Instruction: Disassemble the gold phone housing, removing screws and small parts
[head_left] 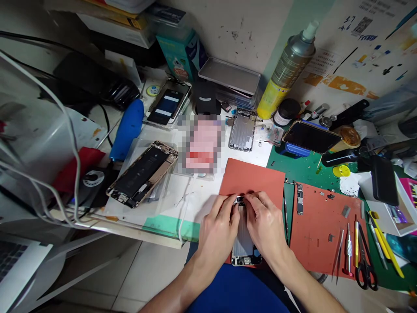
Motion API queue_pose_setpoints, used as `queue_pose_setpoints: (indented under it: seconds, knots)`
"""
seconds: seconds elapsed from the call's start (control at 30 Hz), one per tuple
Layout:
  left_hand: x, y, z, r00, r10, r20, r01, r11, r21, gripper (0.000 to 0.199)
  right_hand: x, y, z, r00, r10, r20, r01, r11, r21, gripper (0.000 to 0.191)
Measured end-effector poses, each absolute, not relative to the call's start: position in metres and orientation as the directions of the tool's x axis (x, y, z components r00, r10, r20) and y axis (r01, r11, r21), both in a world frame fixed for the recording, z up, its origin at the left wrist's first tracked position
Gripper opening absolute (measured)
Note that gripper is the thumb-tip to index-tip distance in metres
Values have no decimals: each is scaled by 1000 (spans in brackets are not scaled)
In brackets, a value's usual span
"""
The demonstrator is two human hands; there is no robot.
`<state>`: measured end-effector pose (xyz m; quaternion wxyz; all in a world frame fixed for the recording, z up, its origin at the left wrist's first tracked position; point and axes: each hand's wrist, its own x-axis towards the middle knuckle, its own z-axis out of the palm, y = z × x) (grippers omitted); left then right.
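Note:
A silver phone housing lies upright on a reddish-brown mat at the table's front edge. My left hand is at its upper left, with fingers bent together at the top end. From the right, my right hand meets it there, its thumb and fingers pinched at the same top end. Small dark parts show between the fingertips of both hands. Exactly what each hand grips is too small to make out. The lower end of the housing, with its small metal parts, is uncovered.
On the right, a second mat bears a circuit board, tweezers, a screwdriver and scissors. An opened phone lies left, another housing behind. A spray can stands at the back.

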<state>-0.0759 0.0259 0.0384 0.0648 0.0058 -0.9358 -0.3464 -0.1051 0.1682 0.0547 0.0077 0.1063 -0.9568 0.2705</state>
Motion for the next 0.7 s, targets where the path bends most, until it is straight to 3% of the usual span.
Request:
queue_pose_setpoints:
  seconds: [0.23, 0.7]
  knots:
    - [-77, 27, 36, -985, -67, 159, 50, 772, 634, 23, -103, 164, 52, -970, -214, 112, -242, 870, -431, 32]
    - [-79, 28, 36, -983, -61, 175, 60, 787, 614, 24, -106, 165, 51, -969, -222, 106, -246, 858, -452, 33]
